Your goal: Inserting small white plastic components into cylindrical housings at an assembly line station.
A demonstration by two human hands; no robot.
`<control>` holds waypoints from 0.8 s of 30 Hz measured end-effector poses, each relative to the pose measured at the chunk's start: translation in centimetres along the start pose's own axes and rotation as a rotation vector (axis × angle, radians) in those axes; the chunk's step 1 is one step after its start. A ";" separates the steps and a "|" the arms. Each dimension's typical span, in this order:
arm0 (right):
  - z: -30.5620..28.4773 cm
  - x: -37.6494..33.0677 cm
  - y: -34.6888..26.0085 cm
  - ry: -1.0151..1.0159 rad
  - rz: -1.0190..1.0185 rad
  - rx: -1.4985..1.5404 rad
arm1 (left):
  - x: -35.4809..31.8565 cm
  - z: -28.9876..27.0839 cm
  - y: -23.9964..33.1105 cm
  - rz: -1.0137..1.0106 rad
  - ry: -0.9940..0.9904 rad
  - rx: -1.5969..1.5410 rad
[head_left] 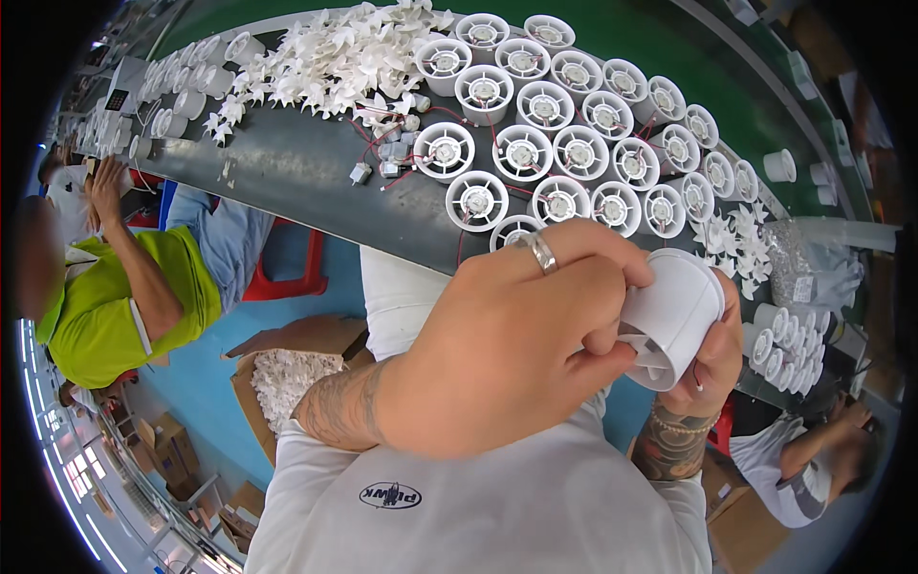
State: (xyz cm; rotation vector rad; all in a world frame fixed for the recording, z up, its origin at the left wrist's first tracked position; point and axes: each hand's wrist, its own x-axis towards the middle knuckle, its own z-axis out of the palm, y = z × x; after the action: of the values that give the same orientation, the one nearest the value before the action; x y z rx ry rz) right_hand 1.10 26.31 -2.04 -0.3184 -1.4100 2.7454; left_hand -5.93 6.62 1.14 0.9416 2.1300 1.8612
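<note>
A white cylindrical plastic fan housing (pixel 674 311) is held in front of my chest, tilted, with spokes showing in its lower open end. My right hand (pixel 719 349) wraps round its far side and underside. From the left, my left hand (pixel 535 335), with a ring on one finger, has its fingers bent and pressed against the housing's near edge and spoked end. Whether a small part is also between those fingertips is hidden. Just beyond my hands, rows of similar spoked fan housings (pixel 522 153) stand on the dark worktable (pixel 277 177), several with red wires.
White fan blades (pixel 335 57) are heaped at the back; more blades (pixel 736 239) lie right, by a clear plastic bag (pixel 813 268). Small motors (pixel 392 153) with red wires sit mid-table. A cardboard box (pixel 258 392) of white pieces stands left. Co-workers sit left (pixel 143 297) and right (pixel 794 459).
</note>
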 end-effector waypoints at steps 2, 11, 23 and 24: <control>-0.2 -0.1 0.0 0.010 -0.001 -0.031 | 0.3 -0.2 -0.3 -0.022 -0.036 -0.080; -0.4 -1.5 -0.6 -0.041 0.027 -0.139 | 0.9 0.3 -1.7 -0.152 -0.186 -0.139; -4.0 -5.4 -0.9 0.148 0.089 0.169 | 2.1 5.1 -1.8 -0.210 -0.379 -0.233; -4.2 -5.7 -0.9 0.130 0.109 0.173 | 2.1 5.3 -1.9 -0.214 -0.369 -0.259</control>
State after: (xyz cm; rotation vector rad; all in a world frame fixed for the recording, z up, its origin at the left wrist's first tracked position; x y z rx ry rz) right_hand 7.44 29.46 -2.79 -0.5692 -1.1482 2.8476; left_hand -5.54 12.18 -1.19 0.8779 1.6577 1.6565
